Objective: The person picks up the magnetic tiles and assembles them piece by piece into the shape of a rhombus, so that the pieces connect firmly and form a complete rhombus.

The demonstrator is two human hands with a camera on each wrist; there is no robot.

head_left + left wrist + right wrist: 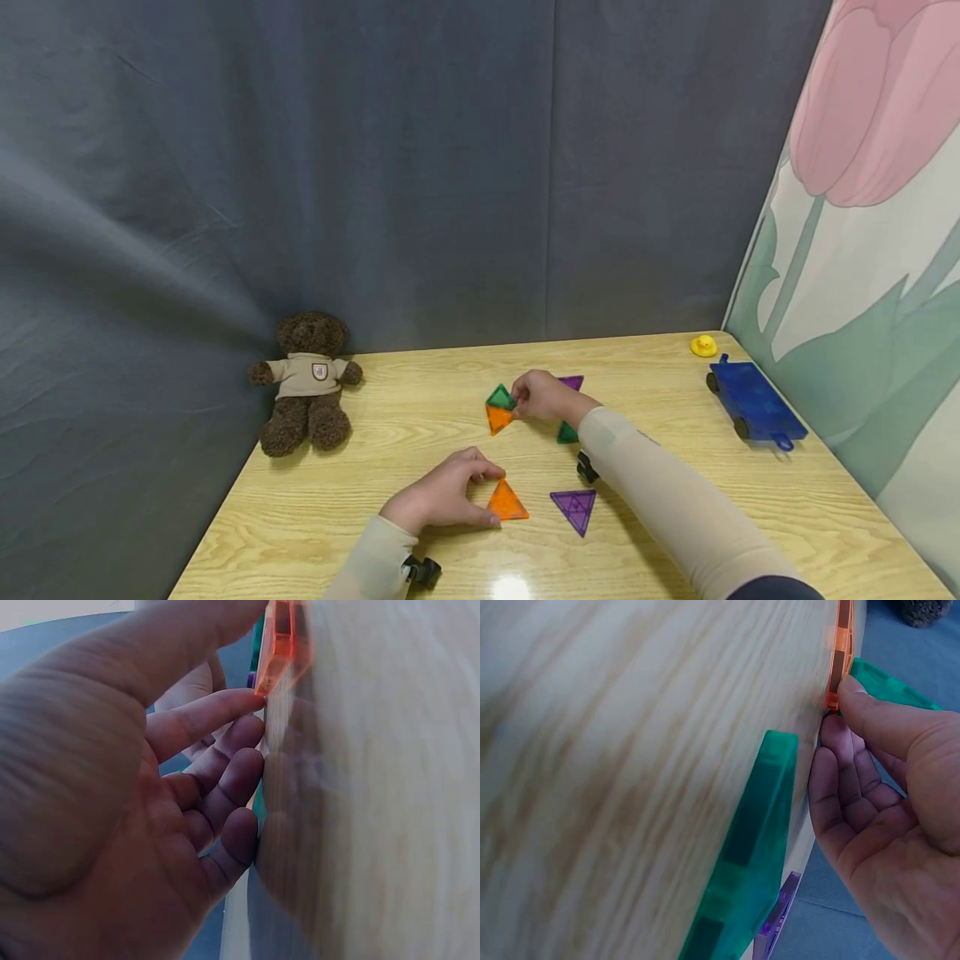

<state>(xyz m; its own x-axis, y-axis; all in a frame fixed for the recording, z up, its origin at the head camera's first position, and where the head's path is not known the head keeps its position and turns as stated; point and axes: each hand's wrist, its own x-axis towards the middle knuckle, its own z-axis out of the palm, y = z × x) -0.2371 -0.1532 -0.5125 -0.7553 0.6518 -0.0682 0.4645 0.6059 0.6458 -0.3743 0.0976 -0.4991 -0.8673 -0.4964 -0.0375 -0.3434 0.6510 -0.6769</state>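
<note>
- Orange translucent plastic triangle (507,502): apex toward the wooden surface (300,517)'s back edge.
- Left hand (447,493), nearer, pinches its left side.
- Right hand (542,395): hold unclear.

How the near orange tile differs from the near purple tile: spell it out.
The near orange tile is orange, the near purple tile purple. The near orange tile points toward the dark curtain; the near purple tile points away. The left hand pinches the near orange tile, while the near purple tile lies untouched. Both are triangular.
</note>
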